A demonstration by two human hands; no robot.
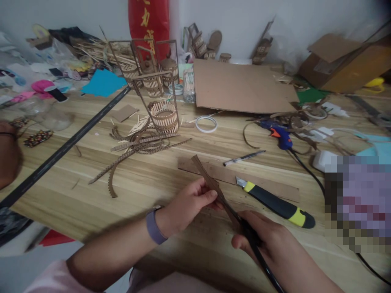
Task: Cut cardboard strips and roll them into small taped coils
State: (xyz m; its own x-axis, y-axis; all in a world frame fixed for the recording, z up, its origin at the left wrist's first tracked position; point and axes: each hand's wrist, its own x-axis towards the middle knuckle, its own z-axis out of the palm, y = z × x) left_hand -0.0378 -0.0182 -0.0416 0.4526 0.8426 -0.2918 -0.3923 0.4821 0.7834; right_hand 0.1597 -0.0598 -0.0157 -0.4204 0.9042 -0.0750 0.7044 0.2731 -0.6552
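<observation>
My left hand point(195, 199) pinches a narrow brown cardboard strip point(202, 167) between thumb and fingers, above the wooden table. My right hand point(259, 234) is closed around a long, black-handled tool point(262, 257); its front end meets the strip beside my left fingers, and its exact kind is partly hidden. Beneath the strip lies a flat cardboard piece point(269, 184). A black and yellow utility knife point(275, 202) rests to the right with its blade out. Just beyond are a pen point(244, 158) and a white tape ring point(206, 124).
Several small slatted buckets, one nearest point(165, 116), stand behind notched cardboard strips point(137, 144). A blue glue gun point(281, 137) with a cord lies at right. A large cardboard sheet point(241, 87) sits at the back. Another person's hand point(9, 154) shows at far left, beside a long black bar point(67, 142).
</observation>
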